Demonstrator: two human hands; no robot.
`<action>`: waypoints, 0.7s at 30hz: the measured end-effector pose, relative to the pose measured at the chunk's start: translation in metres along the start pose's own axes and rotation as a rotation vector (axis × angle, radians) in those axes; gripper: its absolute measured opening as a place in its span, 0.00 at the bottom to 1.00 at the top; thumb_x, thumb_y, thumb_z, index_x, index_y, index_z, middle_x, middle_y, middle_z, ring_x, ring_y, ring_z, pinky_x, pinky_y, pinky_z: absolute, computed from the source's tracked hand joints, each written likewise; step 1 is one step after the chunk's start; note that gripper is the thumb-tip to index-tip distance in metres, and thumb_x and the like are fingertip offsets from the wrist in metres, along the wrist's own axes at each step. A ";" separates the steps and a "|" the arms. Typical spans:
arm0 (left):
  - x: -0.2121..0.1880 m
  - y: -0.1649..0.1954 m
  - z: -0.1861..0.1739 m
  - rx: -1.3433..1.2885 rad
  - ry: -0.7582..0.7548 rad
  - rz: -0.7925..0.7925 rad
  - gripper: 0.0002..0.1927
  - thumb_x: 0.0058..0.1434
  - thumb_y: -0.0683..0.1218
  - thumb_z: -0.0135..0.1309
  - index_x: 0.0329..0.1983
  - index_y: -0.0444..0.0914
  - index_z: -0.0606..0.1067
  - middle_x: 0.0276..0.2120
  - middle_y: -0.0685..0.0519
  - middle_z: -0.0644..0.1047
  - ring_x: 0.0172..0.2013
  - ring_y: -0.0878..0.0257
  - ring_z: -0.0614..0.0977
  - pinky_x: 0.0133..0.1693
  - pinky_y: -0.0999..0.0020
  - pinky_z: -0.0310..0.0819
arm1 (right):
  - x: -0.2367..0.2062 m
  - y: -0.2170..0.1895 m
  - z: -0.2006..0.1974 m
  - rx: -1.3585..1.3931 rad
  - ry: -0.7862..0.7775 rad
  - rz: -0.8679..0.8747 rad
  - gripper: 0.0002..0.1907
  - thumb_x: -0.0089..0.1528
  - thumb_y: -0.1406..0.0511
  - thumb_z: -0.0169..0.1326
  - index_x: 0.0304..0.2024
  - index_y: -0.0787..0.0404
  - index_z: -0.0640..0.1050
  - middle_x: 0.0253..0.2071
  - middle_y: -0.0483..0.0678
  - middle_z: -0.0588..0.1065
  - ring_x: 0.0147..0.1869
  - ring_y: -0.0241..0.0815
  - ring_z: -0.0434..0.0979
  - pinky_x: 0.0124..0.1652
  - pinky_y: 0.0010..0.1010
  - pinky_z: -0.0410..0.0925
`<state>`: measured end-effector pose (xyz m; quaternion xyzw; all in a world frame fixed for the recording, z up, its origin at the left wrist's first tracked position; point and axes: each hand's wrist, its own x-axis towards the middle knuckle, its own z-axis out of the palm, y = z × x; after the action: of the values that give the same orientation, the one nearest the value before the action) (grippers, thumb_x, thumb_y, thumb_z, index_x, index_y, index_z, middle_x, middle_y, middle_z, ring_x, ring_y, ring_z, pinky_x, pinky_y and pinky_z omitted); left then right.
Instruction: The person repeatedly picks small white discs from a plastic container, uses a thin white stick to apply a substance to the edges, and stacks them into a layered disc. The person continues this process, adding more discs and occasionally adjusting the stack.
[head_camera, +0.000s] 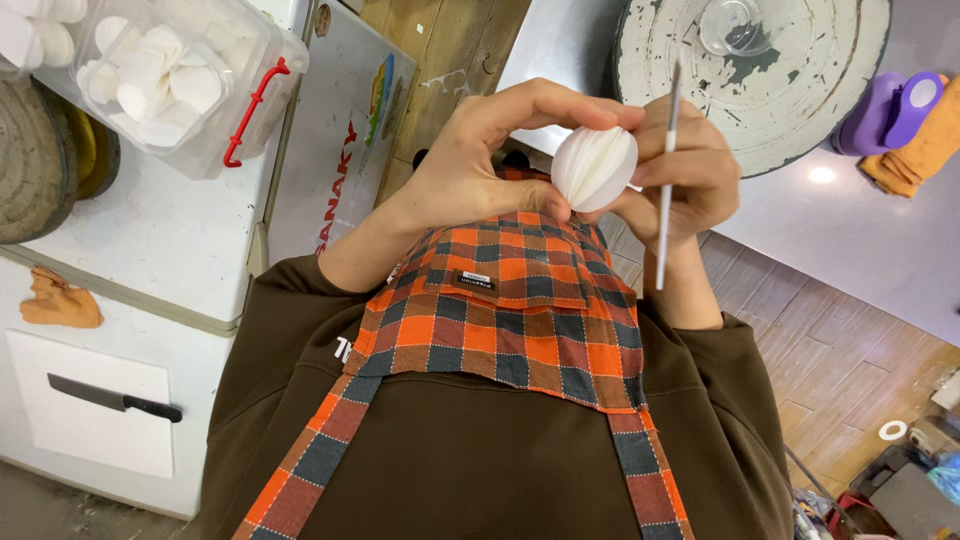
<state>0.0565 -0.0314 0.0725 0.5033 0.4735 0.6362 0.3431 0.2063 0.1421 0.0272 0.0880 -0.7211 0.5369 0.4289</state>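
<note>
Your left hand (480, 165) is clamped on the white ribbed paper ball (595, 168): thumb under it, fingers arched over the top, so the ball sits at the fingertips, not in the palm. Ball is pinched between both hands, above the plaid apron bib (500, 300). Your right hand (690, 175) touches the ball's far side and grips a thin white stick (667, 180) running near-vertical just right of the ball, its lower end hanging below the hand.
</note>
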 end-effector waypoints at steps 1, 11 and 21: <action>-0.001 0.001 0.000 0.041 0.018 0.021 0.30 0.57 0.45 0.75 0.60 0.40 0.74 0.62 0.52 0.77 0.62 0.60 0.81 0.69 0.64 0.74 | 0.001 -0.002 0.000 0.052 0.026 0.085 0.25 0.51 0.57 0.73 0.36 0.62 0.72 0.37 0.48 0.74 0.39 0.43 0.75 0.39 0.33 0.69; -0.004 -0.002 0.003 0.249 0.148 0.177 0.32 0.59 0.48 0.74 0.63 0.43 0.72 0.63 0.52 0.76 0.65 0.61 0.78 0.67 0.66 0.74 | 0.000 -0.044 -0.001 -0.160 -0.105 0.424 0.10 0.65 0.65 0.64 0.40 0.67 0.80 0.34 0.51 0.79 0.32 0.37 0.78 0.32 0.22 0.64; -0.005 -0.012 0.009 0.239 0.194 0.181 0.34 0.58 0.46 0.75 0.64 0.44 0.69 0.63 0.49 0.75 0.66 0.58 0.76 0.73 0.56 0.58 | 0.006 -0.054 0.008 -0.281 -0.091 0.482 0.06 0.63 0.69 0.63 0.37 0.68 0.82 0.31 0.51 0.79 0.26 0.35 0.75 0.28 0.21 0.61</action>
<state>0.0659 -0.0299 0.0601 0.5175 0.5292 0.6493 0.1748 0.2302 0.1157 0.0684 -0.1222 -0.8072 0.5137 0.2639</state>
